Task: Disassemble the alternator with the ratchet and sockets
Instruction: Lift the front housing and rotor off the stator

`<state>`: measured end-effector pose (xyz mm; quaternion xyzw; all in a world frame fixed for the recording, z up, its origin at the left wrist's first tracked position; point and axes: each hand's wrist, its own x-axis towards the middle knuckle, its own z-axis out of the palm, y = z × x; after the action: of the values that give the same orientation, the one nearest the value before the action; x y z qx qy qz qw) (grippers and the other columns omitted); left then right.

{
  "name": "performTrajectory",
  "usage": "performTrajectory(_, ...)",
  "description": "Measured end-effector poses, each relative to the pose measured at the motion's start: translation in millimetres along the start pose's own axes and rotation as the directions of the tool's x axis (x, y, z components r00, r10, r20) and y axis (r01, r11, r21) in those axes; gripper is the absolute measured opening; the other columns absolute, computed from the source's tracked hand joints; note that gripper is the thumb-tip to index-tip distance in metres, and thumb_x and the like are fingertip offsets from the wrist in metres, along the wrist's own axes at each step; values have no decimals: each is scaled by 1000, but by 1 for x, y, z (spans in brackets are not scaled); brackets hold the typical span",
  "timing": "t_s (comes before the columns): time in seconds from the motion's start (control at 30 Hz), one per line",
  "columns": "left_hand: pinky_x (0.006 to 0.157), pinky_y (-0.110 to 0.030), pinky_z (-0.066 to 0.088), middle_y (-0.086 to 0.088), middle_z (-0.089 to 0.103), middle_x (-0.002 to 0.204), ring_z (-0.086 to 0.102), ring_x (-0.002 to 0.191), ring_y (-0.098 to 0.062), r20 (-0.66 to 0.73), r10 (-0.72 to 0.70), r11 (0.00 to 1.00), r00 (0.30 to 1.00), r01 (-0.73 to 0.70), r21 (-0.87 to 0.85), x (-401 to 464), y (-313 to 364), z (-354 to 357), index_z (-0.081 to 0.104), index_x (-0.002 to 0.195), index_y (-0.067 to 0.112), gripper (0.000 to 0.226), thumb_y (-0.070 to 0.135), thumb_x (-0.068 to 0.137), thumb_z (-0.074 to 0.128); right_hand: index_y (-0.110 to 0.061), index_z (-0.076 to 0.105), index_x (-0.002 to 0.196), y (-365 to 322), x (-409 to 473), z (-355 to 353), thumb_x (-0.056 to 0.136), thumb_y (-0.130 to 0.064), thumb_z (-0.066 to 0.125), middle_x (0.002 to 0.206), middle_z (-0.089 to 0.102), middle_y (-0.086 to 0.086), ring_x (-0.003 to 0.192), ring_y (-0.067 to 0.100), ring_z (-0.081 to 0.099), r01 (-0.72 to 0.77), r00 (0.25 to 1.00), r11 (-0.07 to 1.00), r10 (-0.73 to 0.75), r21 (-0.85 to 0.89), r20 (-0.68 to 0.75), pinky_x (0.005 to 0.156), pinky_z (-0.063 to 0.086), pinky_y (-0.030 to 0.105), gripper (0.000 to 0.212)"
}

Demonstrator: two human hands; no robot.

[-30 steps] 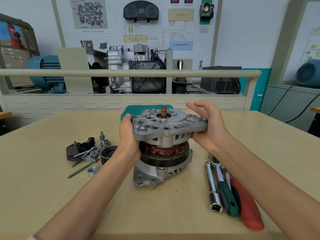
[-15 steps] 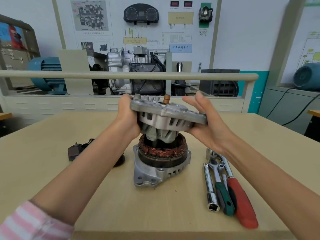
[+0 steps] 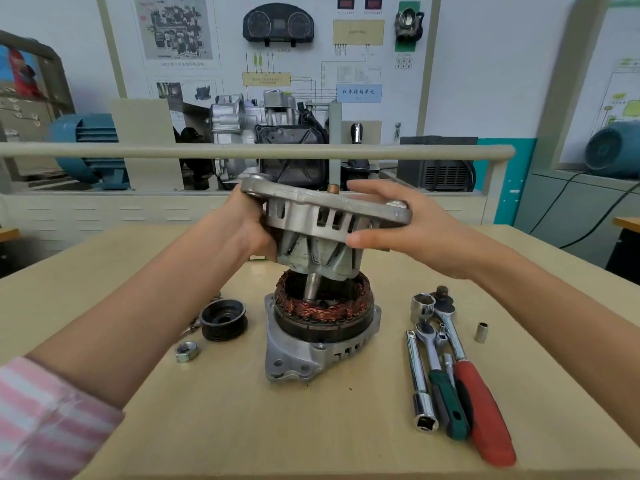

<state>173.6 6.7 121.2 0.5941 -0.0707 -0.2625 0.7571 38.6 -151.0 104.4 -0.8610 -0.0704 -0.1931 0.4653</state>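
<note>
Left hand [image 3: 247, 230] grips the end housing [image 3: 322, 216] rim, fingers hidden behind it. Right hand [image 3: 408, 233] clamps the opposite edge, thumb under, fingers over. Housing with rotor [image 3: 322, 259] is raised above the stator [image 3: 323, 306], shaft near vertical, plate tilted down to the right. Stator half stands on the worktop [image 3: 225, 427]. Ratchets [image 3: 460, 375] lie to the right.
</note>
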Motion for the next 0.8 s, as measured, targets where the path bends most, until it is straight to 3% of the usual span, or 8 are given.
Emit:
performTrajectory(0.1,75,-42,50,-9,72,79,70,67,-28,15,-23,999,1000,23,36,4,1,2,67,78,13,40,47,86,46,-29,60,120,-2,-1,3,68,-40,68,118,60,-21,102,-6,58,113,993,993,-114,-41,-9,78,46,9,54)
performTrajectory(0.2,99,-50,42,-8,70,100,65,96,-30,15,-69,992,998,67,110,3,1,10,68,96,16,36,46,83,52,-28,65,110,4,2,2,78,-26,68,102,67,-18,96,-4,61,176,979,984,-175,-6,-104,77,47,10,32)
performTrajectory(0.27,98,-51,43,-9,70,105,64,101,-30,16,-88,990,996,85,112,6,-1,11,69,106,16,44,50,84,49,-30,67,101,4,6,1,78,-19,69,91,70,-17,90,-2,63,181,976,981,-171,66,-137,75,49,13,26)
performTrajectory(0.33,83,-51,49,-12,71,94,64,94,-31,13,-93,994,996,93,56,11,0,9,67,99,12,52,55,88,40,-27,68,98,5,13,1,75,-19,70,88,71,-16,88,1,64,175,977,976,-155,133,-146,75,53,17,24)
performTrajectory(0.4,64,-54,47,-14,69,81,62,83,-34,-15,-92,995,996,92,24,15,2,5,58,89,8,48,48,94,33,-21,68,97,8,22,2,78,-13,69,88,71,-9,88,6,65,145,977,959,-100,244,-189,80,55,25,21)
performTrajectory(0.47,58,-55,43,-16,65,87,60,82,-35,-31,-85,996,996,85,26,18,7,4,52,89,6,36,35,96,31,-13,66,97,5,33,0,82,-8,66,91,69,1,88,14,65,90,976,928,-10,362,-218,85,54,33,16)
performTrajectory(0.67,85,-47,47,-12,60,120,56,109,-30,16,-112,994,994,112,-12,32,21,3,51,118,3,43,31,87,41,-7,60,117,-6,70,-13,86,-20,65,99,68,8,81,23,67,-175,945,860,284,479,-165,71,56,49,34)
performTrajectory(0.8,79,-40,53,-14,64,103,59,102,-29,62,-140,990,988,141,-6,42,24,1,53,97,-1,39,36,85,52,-16,59,87,-4,97,-18,91,-27,58,71,71,4,82,29,61,-399,849,716,525,572,-65,85,40,61,11)
